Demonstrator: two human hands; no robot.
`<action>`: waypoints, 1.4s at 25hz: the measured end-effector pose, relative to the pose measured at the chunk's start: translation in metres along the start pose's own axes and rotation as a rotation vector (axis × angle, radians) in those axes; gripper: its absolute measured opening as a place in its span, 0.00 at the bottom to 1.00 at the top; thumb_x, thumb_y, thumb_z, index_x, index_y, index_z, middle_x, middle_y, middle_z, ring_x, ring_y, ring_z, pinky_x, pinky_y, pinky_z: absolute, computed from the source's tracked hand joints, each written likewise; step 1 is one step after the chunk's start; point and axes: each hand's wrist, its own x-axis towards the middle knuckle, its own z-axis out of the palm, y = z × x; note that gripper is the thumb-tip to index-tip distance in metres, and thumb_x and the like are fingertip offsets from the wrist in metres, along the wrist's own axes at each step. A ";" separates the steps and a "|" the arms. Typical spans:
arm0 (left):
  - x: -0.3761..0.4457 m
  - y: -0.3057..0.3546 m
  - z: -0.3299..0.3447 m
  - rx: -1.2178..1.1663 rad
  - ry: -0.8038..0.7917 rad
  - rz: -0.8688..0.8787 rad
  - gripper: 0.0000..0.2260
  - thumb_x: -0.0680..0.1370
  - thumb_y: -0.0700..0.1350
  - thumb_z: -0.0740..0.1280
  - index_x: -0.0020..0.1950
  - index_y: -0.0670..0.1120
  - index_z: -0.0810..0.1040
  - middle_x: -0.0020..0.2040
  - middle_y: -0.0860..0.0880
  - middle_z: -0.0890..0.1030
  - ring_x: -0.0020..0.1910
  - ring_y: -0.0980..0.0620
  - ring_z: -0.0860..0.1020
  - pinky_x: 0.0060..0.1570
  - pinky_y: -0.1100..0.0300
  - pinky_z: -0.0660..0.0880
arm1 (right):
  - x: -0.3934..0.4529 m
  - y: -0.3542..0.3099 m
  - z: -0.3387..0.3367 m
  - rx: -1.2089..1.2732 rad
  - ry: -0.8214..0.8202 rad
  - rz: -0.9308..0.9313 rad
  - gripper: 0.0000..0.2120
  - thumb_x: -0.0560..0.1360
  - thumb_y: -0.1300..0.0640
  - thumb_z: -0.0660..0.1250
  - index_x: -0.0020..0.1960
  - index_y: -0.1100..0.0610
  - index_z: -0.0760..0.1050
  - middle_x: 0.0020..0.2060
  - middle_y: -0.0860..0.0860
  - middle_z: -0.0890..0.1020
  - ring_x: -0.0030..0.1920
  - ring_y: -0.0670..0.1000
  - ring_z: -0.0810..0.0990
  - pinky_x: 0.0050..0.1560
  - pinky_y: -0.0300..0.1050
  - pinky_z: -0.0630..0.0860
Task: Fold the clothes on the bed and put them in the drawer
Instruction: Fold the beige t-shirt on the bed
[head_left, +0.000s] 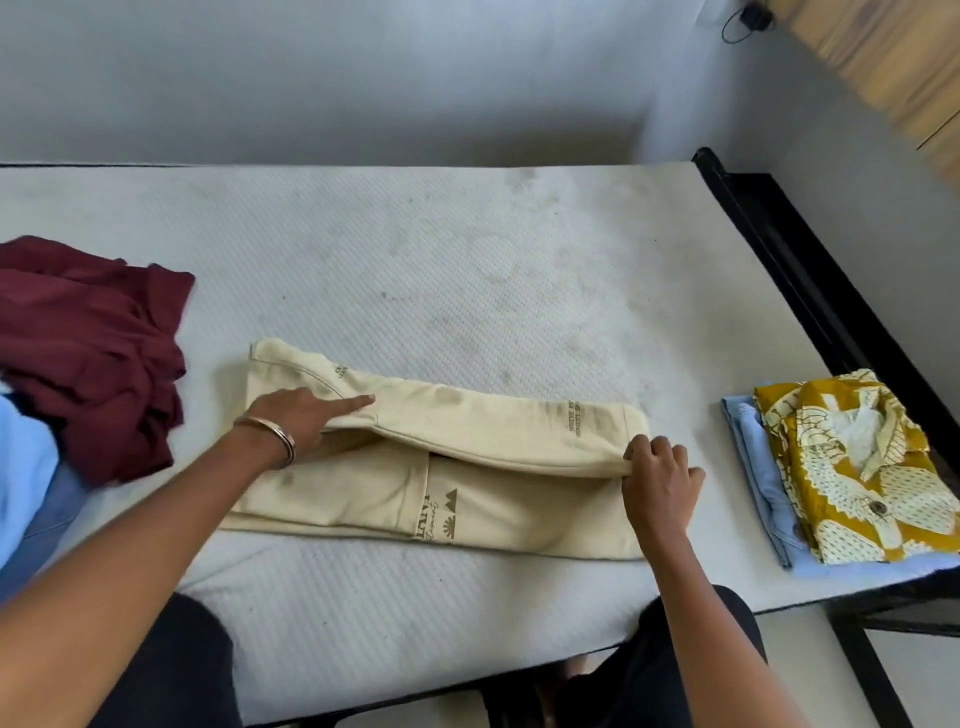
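Head view: cream garment (467, 467) mid-fold at frame centre on the bed (467, 260); left hand (301, 415) presses it flat-fingered, right hand (657, 478) pinches its folded edge. Folded stack (852, 467) at right looks done; maroon pile (88, 353) at left remains, drawer unseen

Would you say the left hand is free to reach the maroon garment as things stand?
Probably yes: the maroon garment lies uncovered on the bed just beside the left hand, with bare mattress between them. That hand would first have to leave the cream garment it presses.
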 end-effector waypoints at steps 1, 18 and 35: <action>-0.009 0.005 0.010 0.025 0.039 -0.018 0.27 0.81 0.53 0.55 0.71 0.74 0.43 0.57 0.44 0.76 0.53 0.45 0.78 0.49 0.55 0.73 | -0.007 0.004 -0.002 0.024 -0.035 0.012 0.11 0.67 0.72 0.69 0.43 0.59 0.76 0.39 0.56 0.78 0.42 0.59 0.74 0.40 0.50 0.62; -0.036 -0.002 0.096 -1.193 0.132 -1.095 0.37 0.67 0.51 0.79 0.67 0.35 0.66 0.66 0.33 0.72 0.65 0.34 0.71 0.63 0.45 0.69 | -0.077 -0.225 -0.024 0.539 -0.305 -0.736 0.25 0.69 0.64 0.72 0.66 0.56 0.75 0.61 0.56 0.77 0.60 0.62 0.73 0.54 0.58 0.74; -0.058 -0.057 0.059 -1.670 0.269 -0.691 0.10 0.80 0.46 0.64 0.51 0.39 0.79 0.36 0.43 0.84 0.28 0.46 0.80 0.30 0.56 0.77 | -0.070 -0.288 -0.032 0.901 -0.512 -0.621 0.16 0.72 0.56 0.58 0.51 0.57 0.82 0.44 0.54 0.86 0.45 0.56 0.82 0.45 0.49 0.74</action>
